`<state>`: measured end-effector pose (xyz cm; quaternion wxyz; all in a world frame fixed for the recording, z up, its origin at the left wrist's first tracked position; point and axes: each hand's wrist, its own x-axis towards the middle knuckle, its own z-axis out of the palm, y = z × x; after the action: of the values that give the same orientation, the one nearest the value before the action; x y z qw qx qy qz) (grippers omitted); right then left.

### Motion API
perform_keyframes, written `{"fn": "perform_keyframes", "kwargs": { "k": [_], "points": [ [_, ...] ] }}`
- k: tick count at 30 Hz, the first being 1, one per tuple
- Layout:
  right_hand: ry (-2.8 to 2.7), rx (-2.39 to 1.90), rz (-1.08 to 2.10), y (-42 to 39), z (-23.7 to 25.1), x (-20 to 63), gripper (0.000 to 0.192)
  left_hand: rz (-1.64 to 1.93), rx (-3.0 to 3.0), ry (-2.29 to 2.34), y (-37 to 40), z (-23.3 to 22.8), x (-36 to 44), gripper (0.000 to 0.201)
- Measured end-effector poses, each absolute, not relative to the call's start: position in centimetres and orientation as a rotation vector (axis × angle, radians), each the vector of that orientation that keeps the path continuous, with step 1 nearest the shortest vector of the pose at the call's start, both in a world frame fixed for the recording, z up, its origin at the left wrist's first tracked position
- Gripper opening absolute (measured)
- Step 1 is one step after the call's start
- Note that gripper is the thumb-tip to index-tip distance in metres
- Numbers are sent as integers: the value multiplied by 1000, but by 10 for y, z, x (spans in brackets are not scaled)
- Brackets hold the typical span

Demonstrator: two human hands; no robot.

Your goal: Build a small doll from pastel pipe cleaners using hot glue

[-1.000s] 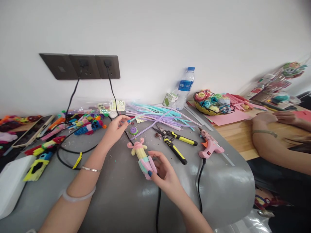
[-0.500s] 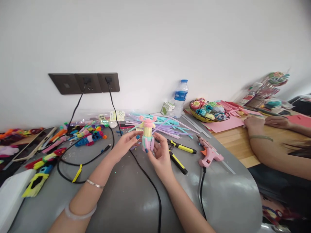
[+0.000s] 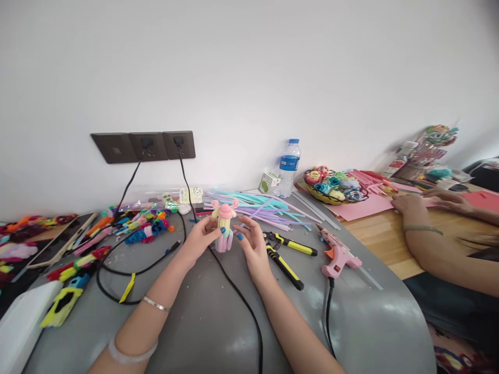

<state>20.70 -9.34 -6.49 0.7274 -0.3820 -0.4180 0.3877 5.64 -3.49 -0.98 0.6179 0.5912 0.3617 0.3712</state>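
Pastel figure (image 3: 224,228) upright between left hand (image 3: 202,238) and right hand (image 3: 252,244)

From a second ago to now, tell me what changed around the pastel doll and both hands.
The doll, which lay flat on the grey table under the right hand, was lifted and now stands upright. The left hand left the pipe cleaners and took hold of the doll; the right hand's fingers now rest beside it. The pliers, glue gun and bottle stayed put.
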Motion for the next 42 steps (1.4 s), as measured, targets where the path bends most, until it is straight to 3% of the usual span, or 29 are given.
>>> {"fn": "perform_keyframes", "kwargs": {
  "k": [12, 42],
  "points": [
    [-588, -820, 845, -91, -58, 213, 27, 479, 1573, 825, -39, -8, 52, 34],
    [-591, -818, 818, -92, -59, 214, 25, 484, 1664, 793, -39, -11, 51, 31]
  ]
}}
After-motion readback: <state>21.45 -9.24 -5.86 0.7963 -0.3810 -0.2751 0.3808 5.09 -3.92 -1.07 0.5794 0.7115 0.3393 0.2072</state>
